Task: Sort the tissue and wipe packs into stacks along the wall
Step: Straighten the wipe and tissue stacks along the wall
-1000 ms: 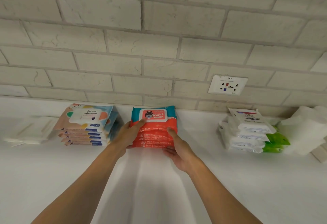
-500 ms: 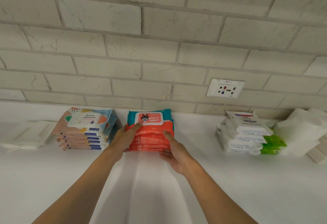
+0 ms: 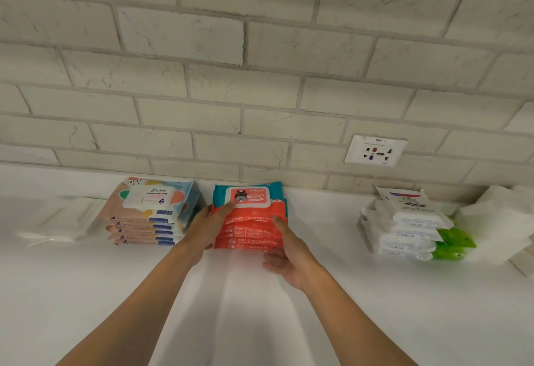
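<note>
A stack of red and teal baby wipe packs [image 3: 251,230] stands on the white counter [image 3: 86,293] against the brick wall. My left hand [image 3: 206,228] grips its left side, with a finger reaching onto the top pack. On the stack's front right corner is my right hand [image 3: 291,261], thumb laid up the front and fingers curled at the base. To the left stands a stack of pastel wet wipe packs [image 3: 150,209]. Further right is a stack of white packs [image 3: 404,221] with green packs [image 3: 453,238] beneath.
Flat pale packs [image 3: 60,218] lie at the far left by the wall. White tissue bundles [image 3: 497,221] sit at the far right. A wall socket [image 3: 375,150] is above the gap between the red and white stacks.
Both hands stay on the red stack in nearly the same hold. The stack has barely shifted; the view has drifted slightly.
</note>
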The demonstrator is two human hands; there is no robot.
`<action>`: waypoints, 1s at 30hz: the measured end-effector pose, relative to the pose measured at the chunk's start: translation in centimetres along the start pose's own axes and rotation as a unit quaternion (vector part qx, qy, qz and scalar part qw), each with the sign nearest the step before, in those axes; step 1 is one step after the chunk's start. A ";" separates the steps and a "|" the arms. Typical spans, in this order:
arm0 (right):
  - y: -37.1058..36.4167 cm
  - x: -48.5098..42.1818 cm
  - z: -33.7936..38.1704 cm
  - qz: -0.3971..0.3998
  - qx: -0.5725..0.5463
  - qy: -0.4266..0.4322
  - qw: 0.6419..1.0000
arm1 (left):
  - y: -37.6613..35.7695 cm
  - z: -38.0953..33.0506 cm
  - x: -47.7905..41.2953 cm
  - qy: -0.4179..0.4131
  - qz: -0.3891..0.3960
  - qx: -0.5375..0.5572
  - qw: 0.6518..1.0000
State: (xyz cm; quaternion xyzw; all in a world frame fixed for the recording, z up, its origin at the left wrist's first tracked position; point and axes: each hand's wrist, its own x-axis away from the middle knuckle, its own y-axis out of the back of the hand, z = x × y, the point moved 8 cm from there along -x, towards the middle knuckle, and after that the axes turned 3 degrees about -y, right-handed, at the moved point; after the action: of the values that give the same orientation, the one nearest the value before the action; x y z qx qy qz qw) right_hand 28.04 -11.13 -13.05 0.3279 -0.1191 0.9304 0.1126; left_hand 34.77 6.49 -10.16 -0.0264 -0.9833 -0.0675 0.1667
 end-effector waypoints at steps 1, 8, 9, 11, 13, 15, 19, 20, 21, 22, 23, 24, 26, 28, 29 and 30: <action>0.1 0.1 -0.1 -0.009 0.009 -0.001 1.000 | 0.2 -0.1 0.1 -0.007 -0.001 -0.009 1.000; 1.3 1.9 -0.1 -0.066 0.030 0.004 0.997 | 1.7 -1.9 1.7 -0.042 -0.034 -0.048 0.997; 1.6 2.3 0.0 -0.074 0.032 0.010 0.997 | 2.0 -2.1 2.0 -0.047 -0.040 -0.056 0.996; 2.0 3.2 0.2 -0.087 0.037 0.024 0.995 | 2.6 -2.7 2.6 -0.058 -0.054 -0.074 0.994; 2.4 4.3 0.4 -0.092 0.043 0.038 0.994 | 2.9 -3.4 3.6 -0.071 -0.064 -0.097 0.991; 2.8 5.5 0.6 -0.092 0.053 0.052 0.993 | 3.2 -4.2 4.8 -0.089 -0.068 -0.114 0.987; 3.8 7.8 0.4 -0.092 0.067 0.079 0.990 | 3.4 -5.0 6.7 -0.120 -0.068 -0.147 0.979; 4.1 8.3 0.2 -0.093 0.073 0.085 0.989 | 3.3 -5.2 7.2 -0.131 -0.068 -0.157 0.976; 4.4 8.7 0.0 -0.095 0.079 0.090 0.988 | 2.9 -5.5 7.9 -0.145 -0.060 -0.166 0.974; 4.7 9.1 -0.2 -0.097 0.083 0.097 0.987 | 2.3 -5.7 8.6 -0.156 -0.048 -0.171 0.972; 5.0 9.5 -0.4 -0.099 0.087 0.105 0.986 | 1.7 -5.8 9.1 -0.166 -0.034 -0.170 0.971; 5.4 10.0 -0.6 -0.100 0.090 0.114 0.984 | 0.9 -5.9 9.8 -0.173 -0.022 -0.171 0.970; 5.9 10.4 -1.1 -0.101 0.096 0.120 0.983 | -0.1 -5.9 10.7 -0.177 -0.003 -0.176 0.968; 6.7 11.3 -1.4 -0.110 0.092 0.129 0.981 | -1.6 -5.7 11.5 -0.180 0.021 -0.185 0.966; 7.2 11.7 -1.4 -0.116 0.092 0.133 0.980 | -2.3 -5.7 11.9 -0.183 0.029 -0.181 0.966; 7.7 12.0 -1.3 -0.122 0.091 0.138 0.979 | -2.9 -5.8 12.2 -0.185 0.036 -0.181 0.965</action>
State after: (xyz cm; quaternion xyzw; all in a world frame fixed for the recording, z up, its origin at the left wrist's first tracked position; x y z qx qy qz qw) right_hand 15.93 -16.41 -7.52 0.2174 0.0236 0.9529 0.2102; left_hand 24.91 3.11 -1.04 -0.1035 -0.9667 -0.2327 -0.0234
